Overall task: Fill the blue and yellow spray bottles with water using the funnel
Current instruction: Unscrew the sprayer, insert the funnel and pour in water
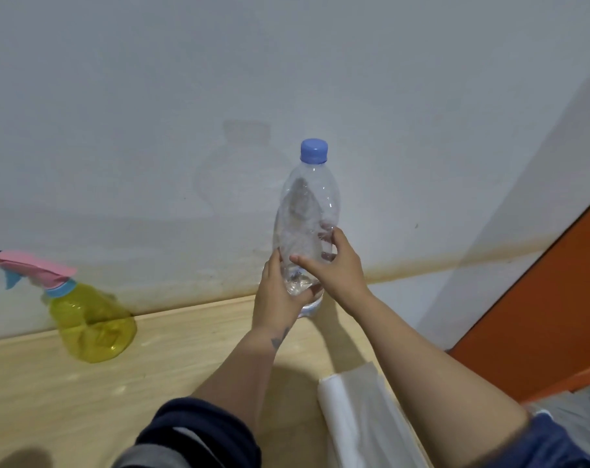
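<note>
I see both hands on a clear plastic water bottle (pixel 305 228) that stands upright near the back edge of the table (pixel 185 359), close to the wall (pixel 287 79). My left hand (pixel 278 295) cups its lower part, the fingers (pixel 305 296) curled round the base, while my right hand (pixel 336 261) wraps the middle of the body, thumb across the front and the other fingers pressed against the far side, seen through the plastic. The blue cap (pixel 314 151) is on the bottle's neck, and the bottle looks nearly empty, with only a little water visible low down near my left palm. The yellow spray bottle (pixel 91 324) stands well apart at the left of the table, its pink and blue trigger head (pixel 33 270) screwed on; I cannot tell whether there is any water inside, since the tinted wall hides the level. The blue spray bottle is not in view, and neither is the funnel. A folded white sheet (pixel 357 410) lies at the near right edge of the table. I judge the task could be early, before pouring, or late, with the supply used up; the near-empty, capped water bottle fits either. If it is early, what is left is to uncap the water bottle, unscrew the spray heads, seat the funnel, pour, and close each again.
</note>
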`<state>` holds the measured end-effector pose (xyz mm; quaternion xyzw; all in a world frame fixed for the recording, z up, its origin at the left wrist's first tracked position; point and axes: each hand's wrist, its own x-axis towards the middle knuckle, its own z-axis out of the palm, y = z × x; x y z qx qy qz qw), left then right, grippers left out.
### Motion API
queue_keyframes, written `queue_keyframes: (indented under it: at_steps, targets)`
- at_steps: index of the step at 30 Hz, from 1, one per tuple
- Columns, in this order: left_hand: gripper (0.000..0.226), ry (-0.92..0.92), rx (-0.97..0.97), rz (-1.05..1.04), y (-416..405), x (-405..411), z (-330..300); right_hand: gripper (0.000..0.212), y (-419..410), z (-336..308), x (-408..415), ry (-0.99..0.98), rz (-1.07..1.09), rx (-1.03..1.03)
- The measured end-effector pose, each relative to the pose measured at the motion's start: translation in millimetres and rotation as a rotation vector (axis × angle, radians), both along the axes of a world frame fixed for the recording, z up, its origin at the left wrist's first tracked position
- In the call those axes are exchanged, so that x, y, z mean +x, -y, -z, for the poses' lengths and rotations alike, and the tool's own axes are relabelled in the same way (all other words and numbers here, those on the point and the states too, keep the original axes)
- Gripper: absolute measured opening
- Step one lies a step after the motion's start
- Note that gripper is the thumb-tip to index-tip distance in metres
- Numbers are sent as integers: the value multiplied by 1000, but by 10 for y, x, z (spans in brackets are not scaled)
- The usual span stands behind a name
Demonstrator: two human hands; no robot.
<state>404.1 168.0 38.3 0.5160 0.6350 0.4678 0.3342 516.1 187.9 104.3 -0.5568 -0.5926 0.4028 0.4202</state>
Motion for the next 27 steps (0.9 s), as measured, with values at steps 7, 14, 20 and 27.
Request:
queue_keyframes:
  at_steps: [7,14,20,27]
  targets:
    - [109,-43,48,-38,257,-48,-207,74,236,-191,-44,-43,-31,34]
    - [90,-82,106,-115,1172,-127,-384,74,1046,-346,-101,-63,-166,48]
    - [79,-72,113,-180,2191,-71,-352,72,1955,-280,-80,-56,-263,22]
    - [88,-37,43,-212,2957,-3,-250,69,2689,-137,-36,-38,-283,3]
